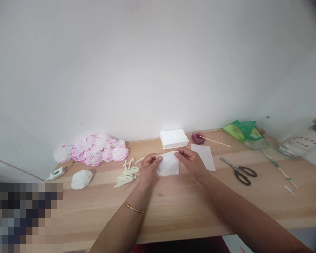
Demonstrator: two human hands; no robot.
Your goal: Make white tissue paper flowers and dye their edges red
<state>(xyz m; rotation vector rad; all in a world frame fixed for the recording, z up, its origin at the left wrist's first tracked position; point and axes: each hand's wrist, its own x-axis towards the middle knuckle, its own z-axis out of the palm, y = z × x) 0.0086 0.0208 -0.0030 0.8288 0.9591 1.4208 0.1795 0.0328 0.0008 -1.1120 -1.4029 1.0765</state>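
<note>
A folded white tissue sheet [168,164] is being pinched at its upper corners by the left hand [149,168] and the right hand [191,161], just above the wooden worktop [173,207]. Behind it, a stack of white tissues [174,138] is lying beside a small dish [198,138] in which red liquid and a wooden stick [214,141] are being held. A green plastic bag [243,131] is lying at the right, its contents hidden.
</note>
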